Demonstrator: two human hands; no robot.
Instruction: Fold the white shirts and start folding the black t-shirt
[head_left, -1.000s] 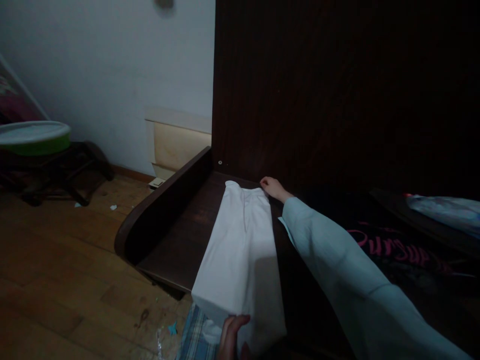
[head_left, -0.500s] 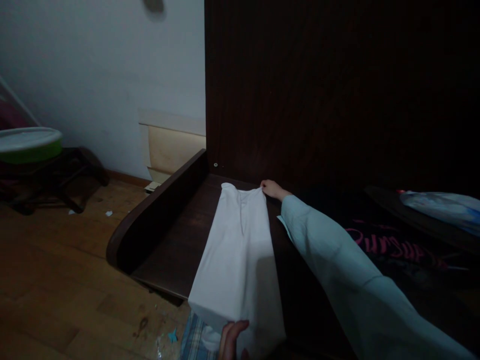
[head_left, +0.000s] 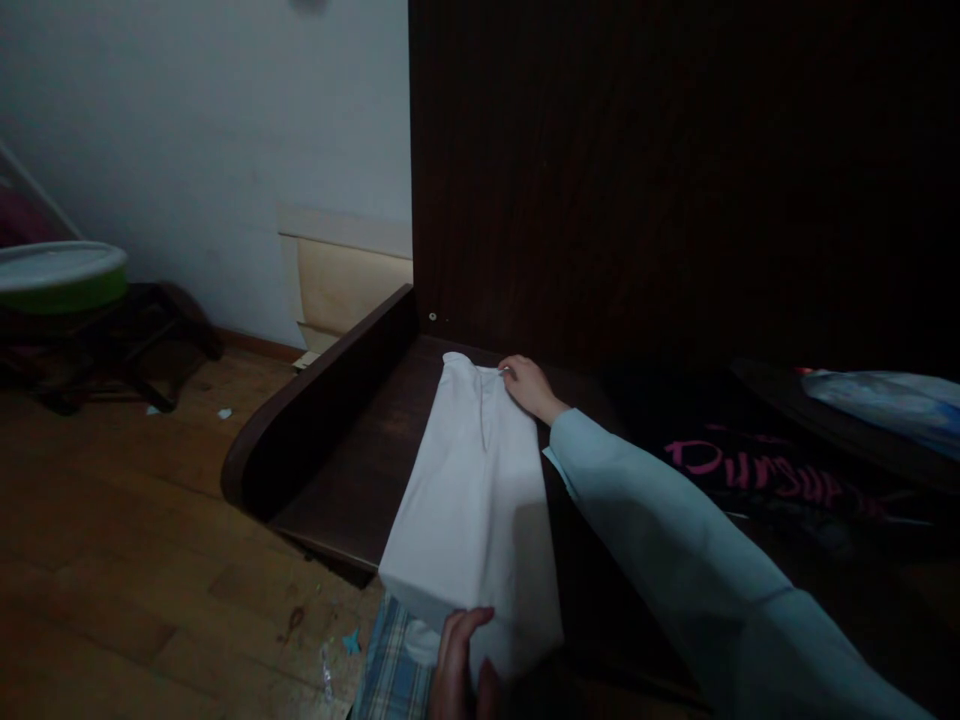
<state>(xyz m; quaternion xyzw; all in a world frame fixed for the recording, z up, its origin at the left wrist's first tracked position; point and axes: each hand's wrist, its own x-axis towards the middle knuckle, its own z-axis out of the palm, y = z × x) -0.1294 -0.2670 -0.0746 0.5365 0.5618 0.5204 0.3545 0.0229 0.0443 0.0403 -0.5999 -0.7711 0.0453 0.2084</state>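
A white folded garment [head_left: 474, 500] lies lengthwise on a dark wooden ledge [head_left: 352, 480]. My right hand [head_left: 527, 386], in a pale blue sleeve, pinches the garment's far edge near the top right corner. My left hand [head_left: 459, 668] grips the near end of the garment at the bottom of the view, fingers curled over the cloth. Below the near end shows a strip of blue checked fabric [head_left: 386, 672].
A tall dark wooden panel [head_left: 637, 170] stands behind the ledge. Dark cloth with pink lettering [head_left: 757, 478] lies to the right, with a pale plastic bag [head_left: 892, 400] beyond it. A green-rimmed round tray [head_left: 60, 275] rests on a low stand at the left, on wooden flooring [head_left: 120, 520].
My right hand has slid left along the garment's far edge, from the corner onto the cloth. My left hand has come a little further up over the near end.
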